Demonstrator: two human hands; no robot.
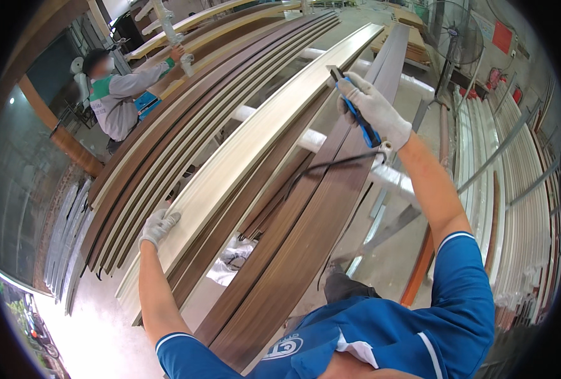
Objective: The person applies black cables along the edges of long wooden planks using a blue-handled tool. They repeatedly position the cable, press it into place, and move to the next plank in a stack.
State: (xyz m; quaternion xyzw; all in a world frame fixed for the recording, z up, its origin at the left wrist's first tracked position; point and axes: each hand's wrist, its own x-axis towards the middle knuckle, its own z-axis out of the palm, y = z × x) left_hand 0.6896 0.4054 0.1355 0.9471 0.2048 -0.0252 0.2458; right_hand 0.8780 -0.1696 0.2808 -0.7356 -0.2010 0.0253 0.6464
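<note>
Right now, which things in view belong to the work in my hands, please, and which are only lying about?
In the work:
blue cutter knife, held in your right hand
long pale board, touched by your left hand

Apparently just around:
standing fan
orange bar
white boards along the right side

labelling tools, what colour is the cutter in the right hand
The cutter is blue and black, clearest in the head view.

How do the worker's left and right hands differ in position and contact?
The left hand touches the pale board; the right hand grips a blue cutter. The left hand sits lower in the picture, the right hand higher. Both are gloved in white.
</note>
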